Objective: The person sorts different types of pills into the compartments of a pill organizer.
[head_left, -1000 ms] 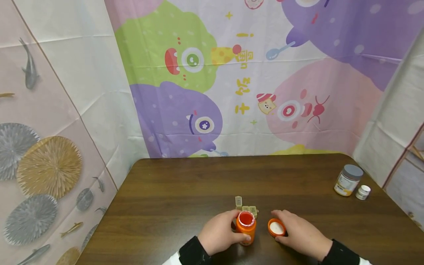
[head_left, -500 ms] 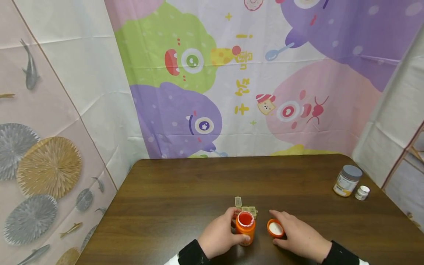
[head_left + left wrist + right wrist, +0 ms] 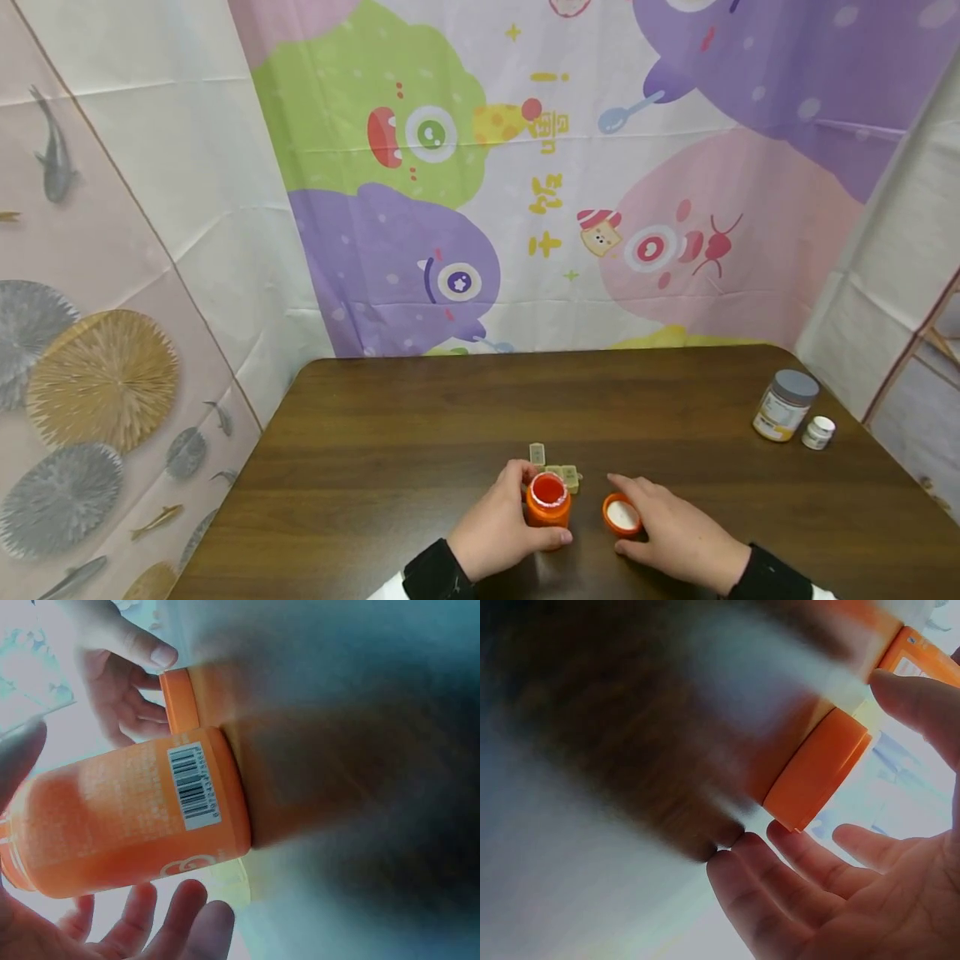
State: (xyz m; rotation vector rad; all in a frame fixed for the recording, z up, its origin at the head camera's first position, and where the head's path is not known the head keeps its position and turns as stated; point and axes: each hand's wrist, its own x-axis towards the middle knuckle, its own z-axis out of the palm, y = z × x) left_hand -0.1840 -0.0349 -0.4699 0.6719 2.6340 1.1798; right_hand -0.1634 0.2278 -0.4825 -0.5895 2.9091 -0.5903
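Observation:
An orange bottle (image 3: pixel 548 505), mouth uncovered, stands on the dark wooden table (image 3: pixel 420 417). My left hand (image 3: pixel 498 523) spreads round it, thumb on the near side and fingers on the far side. Light shows between the fingers (image 3: pixel 196 900) and the bottle in the left wrist view, with the barcode facing that camera. To the right lies its orange cap (image 3: pixel 622 515), white inside facing up. Around the cap my right hand (image 3: pixel 678 527) is spread; in the right wrist view a fingertip is right at the cap's edge and the thumb is well apart.
Just beyond the bottle sits a small yellowish pill box (image 3: pixel 561 477) with a lid raised, partly hidden. A grey-lidded jar (image 3: pixel 784 406) and a small white bottle (image 3: pixel 818 433) stand at the table's right edge. Behind hangs a cartoon-printed cloth (image 3: pixel 420 250).
The orange bottle has shifted slightly left and away from me, so the left thumb now overlaps its foot. The right hand's fingers have spread a little from the cap, which stays put.

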